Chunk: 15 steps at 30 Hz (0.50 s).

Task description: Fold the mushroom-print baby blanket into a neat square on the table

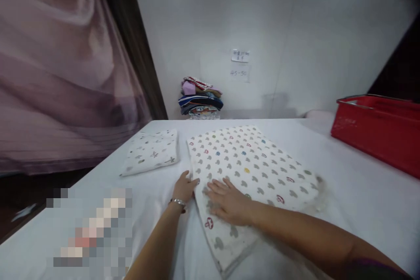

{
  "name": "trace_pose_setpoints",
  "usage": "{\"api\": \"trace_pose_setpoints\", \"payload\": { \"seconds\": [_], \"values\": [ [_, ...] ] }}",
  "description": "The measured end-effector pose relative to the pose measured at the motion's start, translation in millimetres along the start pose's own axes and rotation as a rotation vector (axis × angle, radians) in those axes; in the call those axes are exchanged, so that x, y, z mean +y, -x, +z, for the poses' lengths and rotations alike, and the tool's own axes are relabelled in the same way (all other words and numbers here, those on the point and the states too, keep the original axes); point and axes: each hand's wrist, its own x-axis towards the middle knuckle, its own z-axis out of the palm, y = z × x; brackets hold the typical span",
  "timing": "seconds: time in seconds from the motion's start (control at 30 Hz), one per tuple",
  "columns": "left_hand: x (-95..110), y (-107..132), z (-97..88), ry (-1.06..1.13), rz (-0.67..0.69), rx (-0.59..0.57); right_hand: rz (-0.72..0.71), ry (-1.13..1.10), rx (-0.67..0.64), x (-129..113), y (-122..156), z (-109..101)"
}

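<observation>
A white cloth printed with grey and coloured mouse-head shapes [249, 162] lies folded flat on the white table [361, 201]. My right hand [228, 201] rests flat on its near left part, fingers stretched out and apart. My left hand [184, 187], with a bracelet at the wrist, touches the cloth's left edge with fingers curled at the fold. A smaller folded white patterned cloth [152, 152] lies to the left, apart from both hands.
A red plastic basket [377, 129] stands at the table's right side. A stack of folded coloured clothes [200, 98] sits at the back against the white wall. A pink curtain [59, 65] hangs on the left. Two paper notes [240, 56] are stuck on the wall.
</observation>
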Motion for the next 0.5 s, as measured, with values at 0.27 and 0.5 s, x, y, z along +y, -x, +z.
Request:
{"api": "trace_pose_setpoints", "payload": {
  "seconds": [0.27,0.5],
  "values": [
    [13.1,6.1,-0.3,-0.260,0.065,0.038,0.013,-0.031,0.170,21.9,88.3,-19.3],
    [35.6,52.0,-7.0,0.096,-0.155,-0.201,1.008,0.005,0.576,134.0,218.7,-79.6]
  ]
}}
